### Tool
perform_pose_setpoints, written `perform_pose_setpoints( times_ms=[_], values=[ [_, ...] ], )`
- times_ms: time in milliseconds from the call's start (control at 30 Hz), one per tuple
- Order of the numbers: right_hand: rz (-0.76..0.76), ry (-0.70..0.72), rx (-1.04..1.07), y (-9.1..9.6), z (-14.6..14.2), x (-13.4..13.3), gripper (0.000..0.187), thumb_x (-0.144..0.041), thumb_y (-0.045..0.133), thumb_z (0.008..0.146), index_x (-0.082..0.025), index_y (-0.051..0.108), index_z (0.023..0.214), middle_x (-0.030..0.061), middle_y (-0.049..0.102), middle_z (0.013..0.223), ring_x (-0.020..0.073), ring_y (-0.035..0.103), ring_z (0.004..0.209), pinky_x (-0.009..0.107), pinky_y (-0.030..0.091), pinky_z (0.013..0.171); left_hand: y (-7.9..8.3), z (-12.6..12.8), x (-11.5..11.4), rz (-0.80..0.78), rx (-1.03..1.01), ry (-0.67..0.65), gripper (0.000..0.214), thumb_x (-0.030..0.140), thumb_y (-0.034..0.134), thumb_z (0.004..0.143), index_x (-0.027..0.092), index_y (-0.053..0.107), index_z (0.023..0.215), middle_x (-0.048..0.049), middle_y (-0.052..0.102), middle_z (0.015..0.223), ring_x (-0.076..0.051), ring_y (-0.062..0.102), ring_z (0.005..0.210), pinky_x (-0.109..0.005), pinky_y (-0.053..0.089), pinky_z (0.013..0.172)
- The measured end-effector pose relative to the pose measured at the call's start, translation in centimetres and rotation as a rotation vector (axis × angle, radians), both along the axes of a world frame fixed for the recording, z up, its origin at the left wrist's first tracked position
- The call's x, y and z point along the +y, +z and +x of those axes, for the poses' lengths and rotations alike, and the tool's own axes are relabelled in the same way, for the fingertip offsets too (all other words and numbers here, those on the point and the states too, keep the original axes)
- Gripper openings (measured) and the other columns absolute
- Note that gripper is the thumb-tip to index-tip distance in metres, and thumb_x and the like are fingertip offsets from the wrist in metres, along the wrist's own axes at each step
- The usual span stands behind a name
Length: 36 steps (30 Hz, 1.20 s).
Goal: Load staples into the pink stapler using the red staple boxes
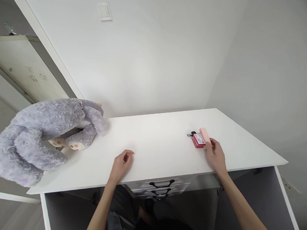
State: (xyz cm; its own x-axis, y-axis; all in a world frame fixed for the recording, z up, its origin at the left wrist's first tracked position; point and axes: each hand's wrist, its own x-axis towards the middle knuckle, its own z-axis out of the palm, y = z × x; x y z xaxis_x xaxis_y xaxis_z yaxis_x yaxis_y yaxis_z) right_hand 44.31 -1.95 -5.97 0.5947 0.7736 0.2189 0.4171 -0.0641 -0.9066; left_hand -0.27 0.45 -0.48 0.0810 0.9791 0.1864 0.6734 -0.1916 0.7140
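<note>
Dark clothing (162,227) fills the bottom edge, right up close, with grey trousers (123,210) tucked under a white desk (156,138). Out to either side come two bare forearms, and here's the left hand (121,165) near the front edge, fingers curled inward, thumb and forefinger drawn together; whether anything small sits inside, can't tell. Over to the right, the right hand (216,156) has a slim pink block (205,135), thumb on one side, fingers on the other, gripping its near end! That block is on the desk's right half, just beside some stacked red-and-white boxes (198,140), and just behind them lies a small black item with a metallic end (191,134). Far left, a big grey plush toy (60,115) sprawls over the desk's end, while black-handled drawers (161,185) show beneath the front edge.
</note>
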Motion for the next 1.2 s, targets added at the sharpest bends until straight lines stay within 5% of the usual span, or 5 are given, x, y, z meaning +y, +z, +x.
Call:
perform_pose_setpoints(
  times_ms=[1200],
  values=[
    [-0.050, -0.006, -0.032, 0.00, 0.09, -0.13, 0.065, -0.056, 0.055, 0.093, -0.018, 0.056, 0.145, 0.0175, 0.065, 0.144, 0.0338, 0.064, 0.124, 0.044, 0.050, 0.099, -0.05, -0.25, 0.27, -0.003, -0.040, 0.051, 0.029, 0.042, 0.053, 0.093, 0.022, 0.071, 0.103, 0.0010, 0.065, 0.078, -0.016, 0.055, 0.068, -0.026, 0.044, 0.069]
  ],
)
